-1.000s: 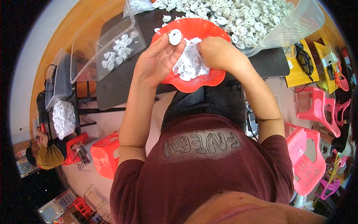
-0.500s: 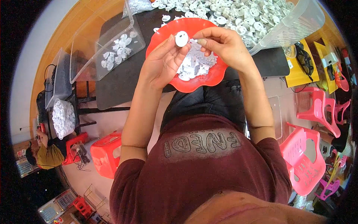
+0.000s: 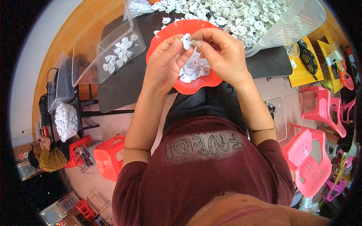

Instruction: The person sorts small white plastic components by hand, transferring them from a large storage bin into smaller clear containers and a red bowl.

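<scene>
Above a red scalloped bowl (image 3: 194, 88), my left hand (image 3: 162, 64) pinches a white round plastic part (image 3: 186, 41) between thumb and fingers. The disc is turned nearly edge-on. On its right side, the thumb and forefinger of my right hand (image 3: 224, 54) close on a small white plastic piece (image 3: 192, 42) against the part; the fingertips mostly hide it. Inside the bowl lies a heap of small white plastic pieces (image 3: 196, 67), partly covered by my hands.
The bowl sits at the near edge of a black table (image 3: 122, 94). Beyond it spreads a big pile of white disc parts (image 3: 245, 19), beside a clear bin (image 3: 290, 28). At left, another clear bin (image 3: 86, 77) holds several parts. A red stool (image 3: 105, 158) and pink chair (image 3: 309, 162) flank me.
The white round part has turned from facing up to nearly edge-on. My right fingertips have come in against it, and my left hand has shifted slightly right.
</scene>
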A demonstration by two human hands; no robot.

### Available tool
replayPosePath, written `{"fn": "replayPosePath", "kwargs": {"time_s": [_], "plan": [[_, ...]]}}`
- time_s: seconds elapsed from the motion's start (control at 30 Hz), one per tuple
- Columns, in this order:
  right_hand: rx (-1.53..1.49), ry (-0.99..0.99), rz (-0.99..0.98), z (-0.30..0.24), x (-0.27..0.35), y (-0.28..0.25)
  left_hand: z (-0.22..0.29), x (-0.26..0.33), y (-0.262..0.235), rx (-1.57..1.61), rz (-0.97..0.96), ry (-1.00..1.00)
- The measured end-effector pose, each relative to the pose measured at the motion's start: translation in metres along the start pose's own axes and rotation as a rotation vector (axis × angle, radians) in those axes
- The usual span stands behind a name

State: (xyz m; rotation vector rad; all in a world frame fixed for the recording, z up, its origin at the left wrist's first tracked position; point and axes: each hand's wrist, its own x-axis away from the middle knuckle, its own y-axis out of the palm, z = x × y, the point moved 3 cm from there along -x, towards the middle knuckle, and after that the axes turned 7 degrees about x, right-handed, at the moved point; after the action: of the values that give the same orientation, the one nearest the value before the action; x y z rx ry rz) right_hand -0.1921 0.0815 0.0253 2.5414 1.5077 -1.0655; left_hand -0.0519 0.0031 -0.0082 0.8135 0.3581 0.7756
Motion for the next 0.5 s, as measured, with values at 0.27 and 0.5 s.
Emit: {"fn": "replayPosePath", "kwargs": {"time_s": [0.27, 0.5], "plan": [[0.135, -0.181, 0.054, -0.008, 0.002, 0.000, -0.001, 0.003, 0.001, -0.082, 0.009, 0.072], [-0.261, 0.109, 0.004, 0.002, 0.004, 0.003, 0.001, 0.007, 0.004, 0.009, -0.010, 0.075]]}}
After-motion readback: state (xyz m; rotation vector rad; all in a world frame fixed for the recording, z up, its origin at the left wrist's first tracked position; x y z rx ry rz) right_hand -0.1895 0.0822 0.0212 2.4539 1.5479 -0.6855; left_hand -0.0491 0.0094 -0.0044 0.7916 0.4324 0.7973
